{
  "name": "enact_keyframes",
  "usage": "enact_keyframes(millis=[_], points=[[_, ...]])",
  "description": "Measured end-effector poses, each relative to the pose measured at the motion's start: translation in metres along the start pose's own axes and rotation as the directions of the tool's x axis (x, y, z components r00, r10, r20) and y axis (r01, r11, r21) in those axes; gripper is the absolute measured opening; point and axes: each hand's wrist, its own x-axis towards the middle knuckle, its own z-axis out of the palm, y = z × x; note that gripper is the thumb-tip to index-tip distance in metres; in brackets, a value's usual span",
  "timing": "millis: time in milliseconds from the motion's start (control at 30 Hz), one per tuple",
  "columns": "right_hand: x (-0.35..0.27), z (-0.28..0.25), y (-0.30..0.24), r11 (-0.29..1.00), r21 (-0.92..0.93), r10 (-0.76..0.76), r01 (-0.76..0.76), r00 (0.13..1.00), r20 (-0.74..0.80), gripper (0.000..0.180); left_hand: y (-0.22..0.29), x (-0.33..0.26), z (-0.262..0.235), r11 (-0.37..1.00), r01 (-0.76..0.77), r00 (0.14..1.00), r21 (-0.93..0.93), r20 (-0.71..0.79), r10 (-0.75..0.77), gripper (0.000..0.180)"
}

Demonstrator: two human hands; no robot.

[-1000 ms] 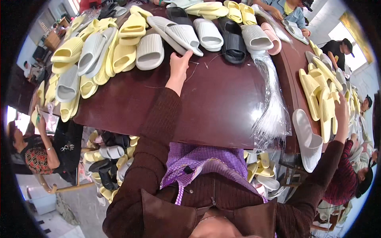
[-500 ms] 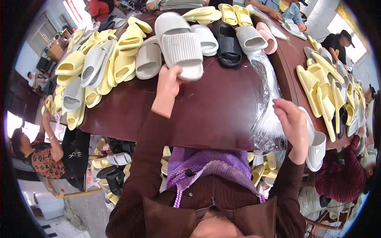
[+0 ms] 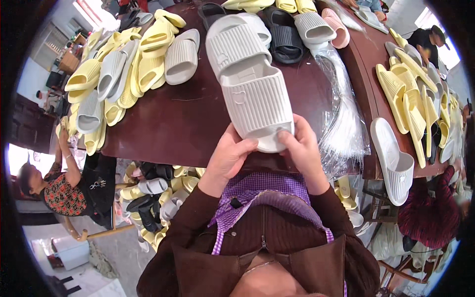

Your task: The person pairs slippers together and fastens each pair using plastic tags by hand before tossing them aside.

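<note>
Over the near middle of the table I hold a pair of light grey ribbed slide sandals (image 3: 260,101), one pushed partly into the other. My left hand (image 3: 228,161) is closed on the near end from the left, thumb on top. My right hand (image 3: 303,148) grips the same end from the right, its thumb pressed at the rim. Most of my fingers are hidden under the sole. To the right, on the table, lies a bundle of clear plastic strands (image 3: 342,116) in a loose clear film.
Yellow slides (image 3: 151,74) and grey ones are heaped at left; a black pair (image 3: 287,42) and a pink slide (image 3: 336,28) stand at the back. More yellow slides (image 3: 393,89) fill the right table. A single light grey slide (image 3: 393,161) overhangs its edge. Co-workers sit around.
My left hand has drawn the grey pair toward me. My right hand has come in from the right and taken hold of it too.
</note>
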Motion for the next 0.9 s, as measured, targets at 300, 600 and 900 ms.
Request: enact_keyframes(millis=[300,600,900], points=[[-0.022,-0.04,-0.013,0.989,-0.099,0.13,-0.113,0.973,0.193,0.038,0.043,0.041,-0.068,0.955,-0.118,0.984,-0.273,-0.164,0.075,0.044],[-0.016,-0.042,-0.023,0.965,-0.252,-0.053,0.077,0.994,0.099,0.031,0.056,0.049,-0.135,0.937,-0.349,0.816,-0.037,-0.503,0.284,0.022],[-0.025,-0.112,-0.071,0.971,-0.201,-0.184,0.133,0.947,-0.264,0.021,0.136,-0.005,-0.138,0.805,-0.528,0.61,0.27,-0.539,0.581,0.028]])
